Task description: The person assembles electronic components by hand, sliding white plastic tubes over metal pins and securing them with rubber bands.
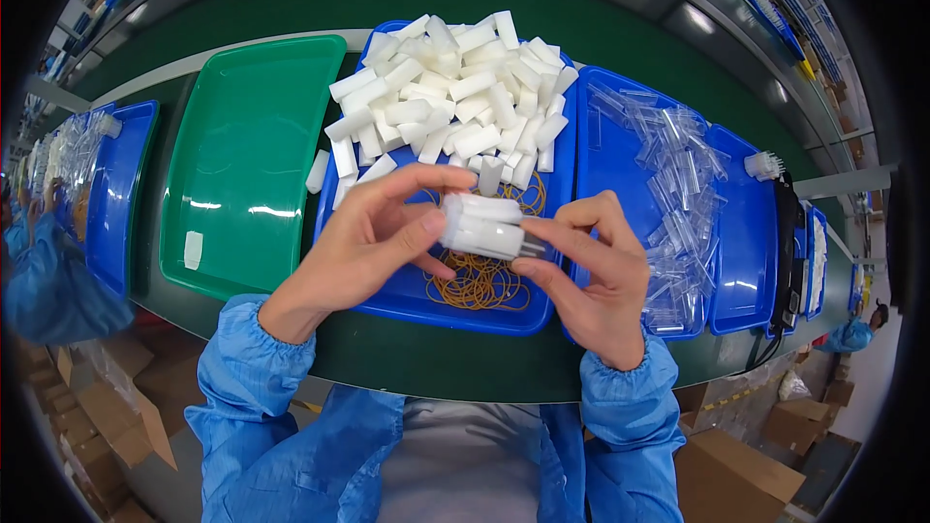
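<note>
Between my two hands is a bundle of white cylinders (484,226) lying on its side, with thin dark rods sticking out of its right end. My left hand (358,237) is closed around the left end, thumb in front. The fingers of my right hand (601,271) pinch the right end by the rods. Right below the bundle, tan rubber bands (480,288) lie in a loose tangle in a blue tray (426,316). A heap of short white foam-like blocks (455,87) fills that tray's far part.
Left of the blue tray sits a green tray (252,155) with a small white piece (194,250). Clear plastic tubes (678,194) lie in a right-hand blue tray (605,165). Farther right, another blue tray (744,261) holds a white bundle (764,167). A co-worker's blue sleeve (58,281) shows at far left.
</note>
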Available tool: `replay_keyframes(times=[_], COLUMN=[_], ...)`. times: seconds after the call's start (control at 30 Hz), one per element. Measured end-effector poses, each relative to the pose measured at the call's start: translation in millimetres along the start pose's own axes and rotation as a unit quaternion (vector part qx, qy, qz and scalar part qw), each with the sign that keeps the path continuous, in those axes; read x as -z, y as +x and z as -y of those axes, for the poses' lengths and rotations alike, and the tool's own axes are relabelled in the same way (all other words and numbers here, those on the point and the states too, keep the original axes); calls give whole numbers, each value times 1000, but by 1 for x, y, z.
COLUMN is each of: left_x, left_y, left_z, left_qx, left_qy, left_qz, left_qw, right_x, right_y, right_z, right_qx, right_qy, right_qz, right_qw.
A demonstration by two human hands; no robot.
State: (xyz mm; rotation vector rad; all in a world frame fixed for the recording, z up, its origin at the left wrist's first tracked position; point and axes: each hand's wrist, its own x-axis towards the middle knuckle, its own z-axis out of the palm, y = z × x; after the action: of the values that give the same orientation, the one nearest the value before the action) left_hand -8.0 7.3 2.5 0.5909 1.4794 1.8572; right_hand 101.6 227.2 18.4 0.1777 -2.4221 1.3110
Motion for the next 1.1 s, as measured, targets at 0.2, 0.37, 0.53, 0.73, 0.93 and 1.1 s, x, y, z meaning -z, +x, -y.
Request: replay_keyframes(times=[0.2,0.37,0.53,0.73,0.93,1.1], left_x=[-5,3,-6,-8,-8,-7], left_y=[0,1,2,1,2,0], left_z=[5,6,5,3,3,5], left_qx=[29,54,17,28,23,-38], left_qy=[-52,-125,-35,2,1,31], left_qz=[57,43,-18,-29,-34,-57], left_qw=[997,990,999,999,999,997], right_x=[-8,7,36,32,43,49], right_y=[-1,14,37,68,59,45], right_z=[0,1,-41,-78,-84,-48], right_qx=[15,1,-60,-63,-53,10], right_qy=[-31,-67,-316,-483,-439,-403], right_qz=[2,-28,-22,22,58,-31], right_qw=[999,997,947,873,895,915])
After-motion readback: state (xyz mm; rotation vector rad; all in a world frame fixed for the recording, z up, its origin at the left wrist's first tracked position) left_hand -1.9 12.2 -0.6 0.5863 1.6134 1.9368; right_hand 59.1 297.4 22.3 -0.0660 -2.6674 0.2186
